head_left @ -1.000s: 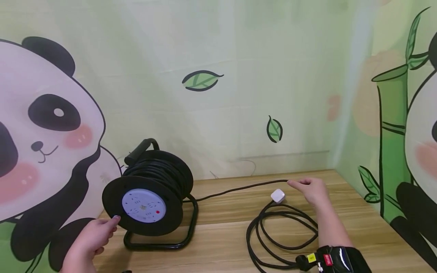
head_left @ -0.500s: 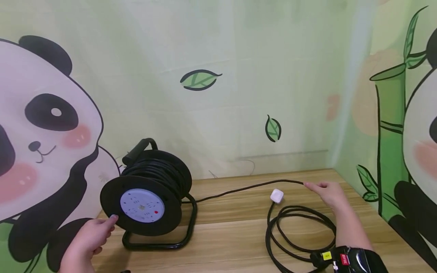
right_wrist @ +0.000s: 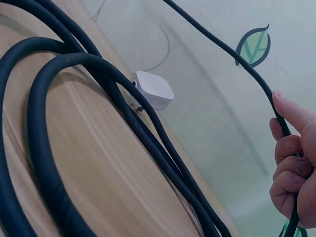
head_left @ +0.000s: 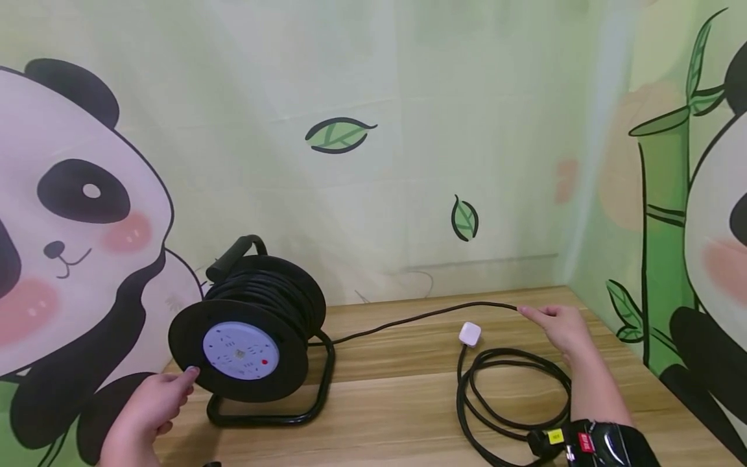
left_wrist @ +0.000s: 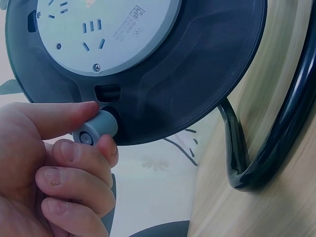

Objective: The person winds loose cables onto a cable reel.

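Observation:
A black cable reel (head_left: 192, 324) with a pale socket face (head_left: 241, 350) stands on its tube frame at the left of the wooden table. My left hand (head_left: 154, 403) pinches the small grey crank knob (left_wrist: 102, 126) near the rim of the reel's front disc, thumb on one side and fingers below. Over at the right, my right hand (head_left: 563, 331) grips the black cable (head_left: 432, 316) that runs out from the reel, and the cable passes through the curled fingers. Below that hand lie loose loops of the cable (right_wrist: 37, 123), ending in a white plug (head_left: 469, 334).
The wooden table (head_left: 385, 402) meets a pale curtain (head_left: 373, 214) printed with leaves and pandas at its back edge. A black wrist strap (head_left: 607, 444) sits close by the cable loops. The reel's handle (head_left: 233, 258) sticks up at the back.
My right hand has moved to the right along with the cable and loops, then nearly stopped. The left hand stays at the knob, and the reel shows no clear turn.

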Motion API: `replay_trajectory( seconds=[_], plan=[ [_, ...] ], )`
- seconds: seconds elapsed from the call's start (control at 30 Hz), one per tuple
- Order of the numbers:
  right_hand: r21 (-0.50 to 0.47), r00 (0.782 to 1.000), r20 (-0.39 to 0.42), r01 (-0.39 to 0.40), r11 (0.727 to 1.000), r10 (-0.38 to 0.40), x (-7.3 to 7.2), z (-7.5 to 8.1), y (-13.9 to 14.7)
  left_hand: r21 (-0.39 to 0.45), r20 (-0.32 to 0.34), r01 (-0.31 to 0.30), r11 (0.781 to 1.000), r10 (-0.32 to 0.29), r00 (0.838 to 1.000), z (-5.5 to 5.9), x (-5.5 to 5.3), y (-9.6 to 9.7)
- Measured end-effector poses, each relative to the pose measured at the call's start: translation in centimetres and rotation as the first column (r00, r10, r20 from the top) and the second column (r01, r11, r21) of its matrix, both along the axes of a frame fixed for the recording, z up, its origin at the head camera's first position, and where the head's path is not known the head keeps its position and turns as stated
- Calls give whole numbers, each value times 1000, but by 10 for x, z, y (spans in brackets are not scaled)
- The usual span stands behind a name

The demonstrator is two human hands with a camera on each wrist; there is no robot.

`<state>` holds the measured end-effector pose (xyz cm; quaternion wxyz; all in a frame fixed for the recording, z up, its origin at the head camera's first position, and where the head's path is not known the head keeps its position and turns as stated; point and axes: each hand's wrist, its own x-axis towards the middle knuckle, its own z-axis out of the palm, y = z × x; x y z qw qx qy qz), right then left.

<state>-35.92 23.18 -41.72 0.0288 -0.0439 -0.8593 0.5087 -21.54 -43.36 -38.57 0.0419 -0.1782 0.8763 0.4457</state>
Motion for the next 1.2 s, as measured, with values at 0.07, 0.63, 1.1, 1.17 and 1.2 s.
replay_trajectory(
  seconds=[0.07,0.63,1.1,1.17,1.2],
  plan=[
    [2,1000,-4,2,1000,-2,0,0,0,2,-6,0,1000,0,1000,0,0,0],
    [52,995,-24,-98,994,99,3,8,-13,48,-79,-102,994,105,991,14,1,1],
    [89,980,-44,-190,978,194,5,8,-31,78,-277,-309,948,318,907,27,1,28],
    [90,977,-48,-201,976,206,4,8,-36,76,-294,-318,945,326,898,30,3,30],
    [91,976,-49,-205,974,210,3,8,-39,82,-299,-328,941,337,893,32,3,31]
  ],
)
